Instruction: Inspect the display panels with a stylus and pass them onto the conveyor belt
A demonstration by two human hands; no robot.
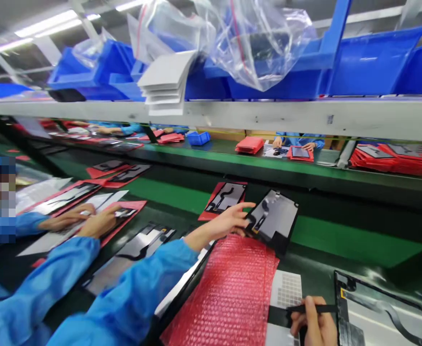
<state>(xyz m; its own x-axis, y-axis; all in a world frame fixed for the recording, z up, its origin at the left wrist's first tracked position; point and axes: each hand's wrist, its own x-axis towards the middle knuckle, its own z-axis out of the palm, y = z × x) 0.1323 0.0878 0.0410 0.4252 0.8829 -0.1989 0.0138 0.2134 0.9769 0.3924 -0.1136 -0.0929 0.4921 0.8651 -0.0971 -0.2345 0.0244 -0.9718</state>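
My left hand [229,220] reaches forward and grips the left edge of a tablet screen [276,216]. The screen's grey back faces me, with a dark flex cable on it, tilted above the far end of a red bubble-wrap bag stack [232,293]. At lower right my right hand [315,319] is closed around a slim black tool that looks like tweezers [324,308]. Its tip lies over a white sheet of small square stickers [286,288], partly beneath the red bags. Right of that hand lies another screen [394,312] with a curved cable.
A co-worker's hands [97,223] work on a screen at the left. Another screen [146,250] lies between us. One more screen [229,197] rests on a red bag ahead. A shelf [286,115] with blue bins [373,62] crosses above; a person sits opposite [297,140].
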